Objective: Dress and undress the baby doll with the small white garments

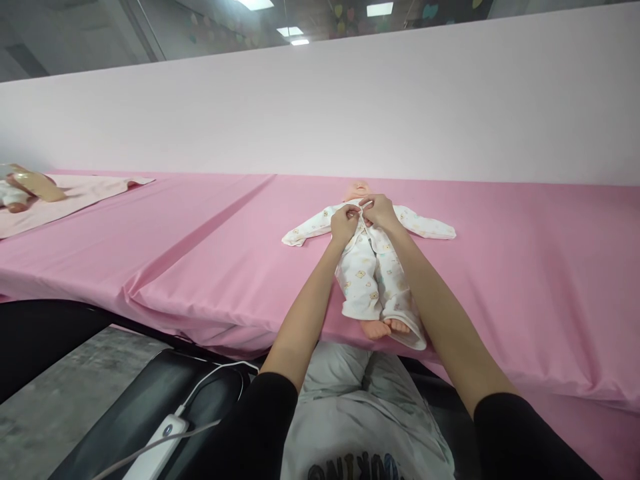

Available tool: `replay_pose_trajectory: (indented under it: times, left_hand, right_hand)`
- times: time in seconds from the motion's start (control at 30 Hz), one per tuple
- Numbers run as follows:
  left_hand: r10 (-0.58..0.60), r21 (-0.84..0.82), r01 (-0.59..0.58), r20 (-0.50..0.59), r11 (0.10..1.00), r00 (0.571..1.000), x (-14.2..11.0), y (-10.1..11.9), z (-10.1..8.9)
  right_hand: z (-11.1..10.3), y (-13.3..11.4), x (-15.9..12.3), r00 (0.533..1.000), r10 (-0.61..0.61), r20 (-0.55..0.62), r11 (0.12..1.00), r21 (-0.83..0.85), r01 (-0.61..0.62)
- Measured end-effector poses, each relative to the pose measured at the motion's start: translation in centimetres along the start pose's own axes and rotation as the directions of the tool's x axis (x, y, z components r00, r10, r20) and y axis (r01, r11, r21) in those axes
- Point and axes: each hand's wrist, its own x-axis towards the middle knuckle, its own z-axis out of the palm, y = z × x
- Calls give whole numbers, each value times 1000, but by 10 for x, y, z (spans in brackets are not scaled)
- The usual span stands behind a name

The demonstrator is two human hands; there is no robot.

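A baby doll lies on its back on the pink sheet, feet toward me. It wears a white printed romper with the sleeves spread out to both sides. Its bare feet stick out of the leg openings. At the chest, my left hand pinches one side of the romper's front edge. Just beside it, my right hand is closed on the other side of the same front opening. Below the hands the front hangs partly apart. My fingers hide whatever fastener is between them.
The pink sheet covers a long table against a white wall. At far left, a pale cloth bears another doll, partly in view, and a tan object. A white power strip with cables lies on a black seat.
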Motion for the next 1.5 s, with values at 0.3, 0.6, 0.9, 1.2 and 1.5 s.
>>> replay_pose_trajectory:
  times: [0.3, 0.6, 0.9, 1.2, 1.5]
  left_hand:
    - [9, -36, -10, -23, 999, 1000, 1, -4, 1]
    - [13, -58, -17, -65, 998, 998, 1, -5, 2]
    - [-23, -106, 17, -54, 994, 998, 7, -14, 2]
    - [-31, -213, 30, -2, 977, 1000, 12, -23, 2]
    - [-35, -233, 28, -23, 972, 999, 9, -17, 3]
  right_hand:
    - [-1, -2, 0, 999, -40, 17, 999, 8, 39]
    - [6, 2, 2, 983, -173, -58, 969, -189, 160]
    - [17, -7, -8, 973, -209, -98, 878, -456, 143]
    - [12, -8, -6, 982, -188, 9, 849, -501, 167]
    - [13, -8, -7, 984, -175, -18, 845, -517, 141]
